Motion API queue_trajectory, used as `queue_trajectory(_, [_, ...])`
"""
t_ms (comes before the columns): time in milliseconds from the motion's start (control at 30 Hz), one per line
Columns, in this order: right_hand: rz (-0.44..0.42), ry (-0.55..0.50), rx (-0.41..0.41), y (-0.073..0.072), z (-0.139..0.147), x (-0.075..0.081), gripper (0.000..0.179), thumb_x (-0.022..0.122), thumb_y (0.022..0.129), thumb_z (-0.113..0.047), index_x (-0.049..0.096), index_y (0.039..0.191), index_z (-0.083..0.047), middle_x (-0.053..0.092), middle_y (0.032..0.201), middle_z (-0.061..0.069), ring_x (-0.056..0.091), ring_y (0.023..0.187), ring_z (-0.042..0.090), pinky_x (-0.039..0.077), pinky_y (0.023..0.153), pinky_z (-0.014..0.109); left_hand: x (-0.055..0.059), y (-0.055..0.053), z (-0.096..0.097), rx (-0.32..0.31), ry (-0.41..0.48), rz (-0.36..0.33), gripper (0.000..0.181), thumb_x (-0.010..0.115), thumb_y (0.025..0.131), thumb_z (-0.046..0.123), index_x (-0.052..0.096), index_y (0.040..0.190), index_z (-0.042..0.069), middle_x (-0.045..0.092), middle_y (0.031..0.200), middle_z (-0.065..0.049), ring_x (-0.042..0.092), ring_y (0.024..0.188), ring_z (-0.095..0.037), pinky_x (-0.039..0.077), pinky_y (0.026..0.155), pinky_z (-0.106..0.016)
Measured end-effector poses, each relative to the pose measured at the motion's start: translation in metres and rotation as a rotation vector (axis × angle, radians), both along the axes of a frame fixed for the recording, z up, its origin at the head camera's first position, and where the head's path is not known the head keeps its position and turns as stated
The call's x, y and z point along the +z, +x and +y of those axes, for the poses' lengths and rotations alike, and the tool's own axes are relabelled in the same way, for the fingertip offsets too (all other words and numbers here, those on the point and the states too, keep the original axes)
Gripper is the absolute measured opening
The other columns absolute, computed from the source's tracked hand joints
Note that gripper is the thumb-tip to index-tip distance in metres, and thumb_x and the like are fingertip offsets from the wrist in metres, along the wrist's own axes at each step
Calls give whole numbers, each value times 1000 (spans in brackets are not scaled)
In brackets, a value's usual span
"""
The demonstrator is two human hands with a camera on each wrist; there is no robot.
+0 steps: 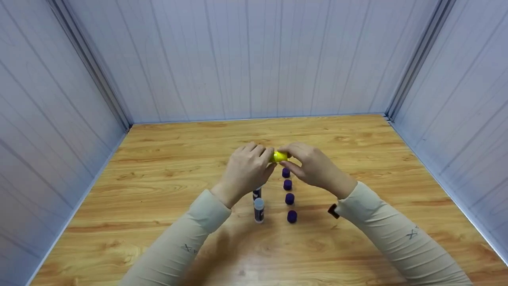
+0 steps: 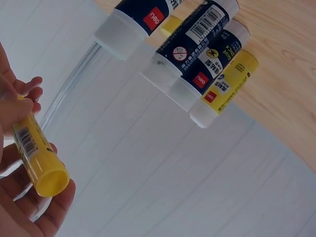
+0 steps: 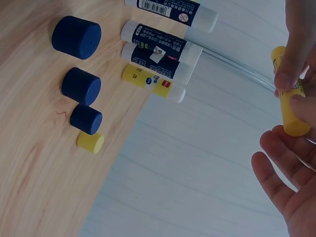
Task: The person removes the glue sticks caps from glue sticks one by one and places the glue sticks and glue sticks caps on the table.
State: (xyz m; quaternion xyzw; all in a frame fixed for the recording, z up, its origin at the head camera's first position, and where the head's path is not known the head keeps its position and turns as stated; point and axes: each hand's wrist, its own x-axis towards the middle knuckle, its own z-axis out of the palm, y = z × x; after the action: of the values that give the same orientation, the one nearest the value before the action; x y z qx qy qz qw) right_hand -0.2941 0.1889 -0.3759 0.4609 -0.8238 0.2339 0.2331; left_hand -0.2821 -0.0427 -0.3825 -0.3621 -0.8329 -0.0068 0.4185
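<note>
A small yellow glue stick (image 1: 280,156) is held between both hands, lying roughly crosswise above the table. My left hand (image 1: 249,167) grips its left end, and in the left wrist view the round end of this yellow glue stick (image 2: 42,163) faces the camera. At the other end, my right hand (image 1: 315,167) pinches it between thumb and fingers. In the right wrist view the remaining fingers (image 3: 279,168) are spread below it. Fingers cover its middle, so I cannot tell whether it is capped. Below the hands stands a navy glue stick (image 1: 259,210) with a translucent white top.
Several navy glue sticks (image 3: 160,37) and one yellow glue stick (image 3: 154,83) stand upright in a row. Beside them runs a row of dark blue caps (image 1: 290,198) ending in a yellow cap (image 3: 90,142). Pale panel walls (image 1: 254,59) enclose the wooden table (image 1: 158,178).
</note>
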Motion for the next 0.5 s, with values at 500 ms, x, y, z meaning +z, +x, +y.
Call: queue_trajectory(500, [-259, -172, 108, 8, -13, -2, 24, 70, 106, -6, 70, 128, 3, 76, 109, 14, 73, 84, 22, 62, 77, 32, -3, -7, 8, 192, -39, 195, 28, 79, 99, 25, 66, 78, 12, 66, 69, 0, 60, 53, -13, 48, 47, -25])
